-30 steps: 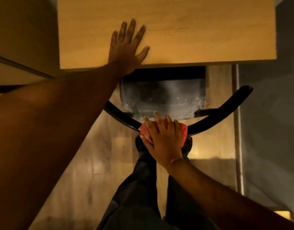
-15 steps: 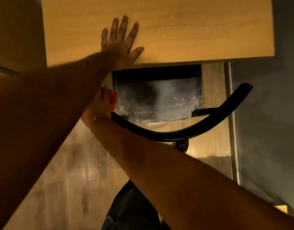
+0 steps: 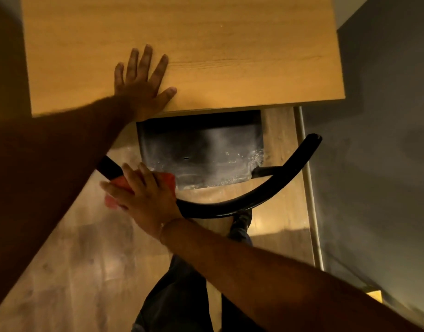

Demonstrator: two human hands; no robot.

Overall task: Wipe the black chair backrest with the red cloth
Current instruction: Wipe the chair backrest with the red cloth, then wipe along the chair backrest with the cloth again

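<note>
A right hand [image 3: 148,197] presses a soft, pliable red cloth [image 3: 121,182] over the rigid curved backrest [image 3: 242,202], left of centre; the left hand [image 3: 141,87] rests flat and open on the table [image 3: 230,56].

The right hand [image 3: 146,195] with the cloth [image 3: 121,184] now sits on the left part of the backrest [image 3: 242,202], its whole back in view. A second ago it pressed the cloth on the middle of the curve; half a second ago it was at the far left end, mostly hidden behind the left forearm. A short stretch of the backrest's left end now shows beyond the fingers. The right forearm lies lower across the view, uncovering more of the floor [image 3: 86,259].
</note>
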